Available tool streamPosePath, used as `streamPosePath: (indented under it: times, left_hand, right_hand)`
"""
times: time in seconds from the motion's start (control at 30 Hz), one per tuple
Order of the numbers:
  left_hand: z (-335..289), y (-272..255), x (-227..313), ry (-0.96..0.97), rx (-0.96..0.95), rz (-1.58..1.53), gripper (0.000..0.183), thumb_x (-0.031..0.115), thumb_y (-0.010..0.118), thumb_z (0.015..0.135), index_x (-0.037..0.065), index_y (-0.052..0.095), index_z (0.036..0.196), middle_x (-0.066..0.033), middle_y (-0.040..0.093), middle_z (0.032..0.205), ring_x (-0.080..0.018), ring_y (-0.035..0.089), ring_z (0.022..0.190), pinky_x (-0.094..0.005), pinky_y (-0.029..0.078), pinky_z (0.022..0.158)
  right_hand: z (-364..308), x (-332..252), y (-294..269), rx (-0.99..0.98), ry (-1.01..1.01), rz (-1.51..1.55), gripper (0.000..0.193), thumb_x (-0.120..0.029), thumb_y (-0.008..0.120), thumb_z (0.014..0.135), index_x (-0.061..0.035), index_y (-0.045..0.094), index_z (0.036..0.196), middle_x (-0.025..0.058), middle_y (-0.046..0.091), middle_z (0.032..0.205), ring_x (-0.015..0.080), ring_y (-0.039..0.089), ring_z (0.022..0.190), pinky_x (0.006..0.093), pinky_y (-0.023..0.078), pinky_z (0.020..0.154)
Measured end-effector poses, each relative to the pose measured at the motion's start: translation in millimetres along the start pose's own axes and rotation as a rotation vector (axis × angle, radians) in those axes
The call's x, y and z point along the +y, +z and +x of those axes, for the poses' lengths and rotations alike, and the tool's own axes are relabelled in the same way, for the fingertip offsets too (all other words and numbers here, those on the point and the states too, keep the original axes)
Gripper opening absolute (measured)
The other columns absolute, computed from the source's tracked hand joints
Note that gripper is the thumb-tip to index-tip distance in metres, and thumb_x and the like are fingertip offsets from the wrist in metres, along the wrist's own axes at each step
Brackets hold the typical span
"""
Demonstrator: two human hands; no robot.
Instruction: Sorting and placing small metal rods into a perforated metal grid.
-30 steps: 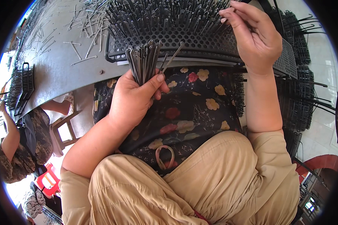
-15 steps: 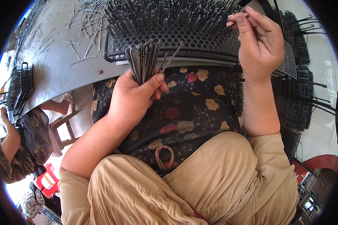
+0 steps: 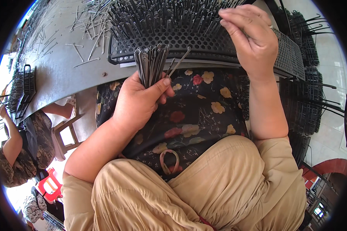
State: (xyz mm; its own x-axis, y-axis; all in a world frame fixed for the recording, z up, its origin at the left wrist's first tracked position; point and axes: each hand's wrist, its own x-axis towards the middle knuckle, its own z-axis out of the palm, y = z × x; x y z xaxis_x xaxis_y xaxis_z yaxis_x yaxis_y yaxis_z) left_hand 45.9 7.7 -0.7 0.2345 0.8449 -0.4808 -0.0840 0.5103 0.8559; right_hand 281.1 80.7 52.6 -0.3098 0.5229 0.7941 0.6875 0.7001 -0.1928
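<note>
In my left hand (image 3: pixel 137 98) a bundle of thin dark metal rods (image 3: pixel 150 63) with small looped ends stands upright, gripped between thumb and fingers. A lighter rod (image 3: pixel 182 60) leans out to the right of the bundle, by the thumb. My right hand (image 3: pixel 254 44) is raised over the right part of a black perforated metal basket (image 3: pixel 173 52), its thumb and fingertips drawn together in a pinch. Whatever they pinch is lost against the many dark rods (image 3: pixel 165 21) that stand upright in the basket.
Loose rods (image 3: pixel 92 25) lie scattered on the grey metal table (image 3: pixel 69 73). Stacked black racks (image 3: pixel 306 92) of rods stand at the right. A second rod-filled basket (image 3: pixel 25 90) sits at the table's left edge, beside another person's arm (image 3: pixel 12 134). A red stool (image 3: pixel 50 185) stands lower left.
My right hand has moved left over the basket, and the thin rod seen in its fingers earlier no longer shows. My left hand and its bundle have shifted slightly right and down.
</note>
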Motion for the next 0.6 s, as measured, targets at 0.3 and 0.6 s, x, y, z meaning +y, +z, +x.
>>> streamPosePath:
  times: [0.3, 0.6]
  left_hand:
    - [-1.3, 4.6, 3.7, 0.009, -0.114, -0.127, 0.013, 0.015, 0.060, 0.095, 0.006, 0.058, 0.104, -0.0031, 0.065, 0.081, -0.0053, 0.054, 0.063, -0.0181, 0.038, 0.048]
    - [10.0, 35.3, 19.0, 0.004, -0.194, -0.032, 0.010, 0.014, 0.060, 0.095, 0.006, 0.060, 0.102, -0.0036, 0.065, 0.081, -0.0069, 0.053, 0.063, -0.0188, 0.036, 0.046]
  right_hand:
    - [-40.2, -20.6, 6.3, 0.023, 0.752, 0.704, 0.025, -0.001, 0.064, 0.090, 0.0041, 0.060, 0.114, 0.0134, 0.071, 0.095, 0.0097, 0.064, 0.074, 0.0203, 0.048, 0.061]
    - [-39.9, -6.8, -7.8, 0.045, 0.893, 1.017, 0.023, -0.001, 0.065, 0.088, 0.0010, 0.057, 0.109, 0.0141, 0.070, 0.090, 0.0126, 0.066, 0.073, 0.0179, 0.046, 0.055]
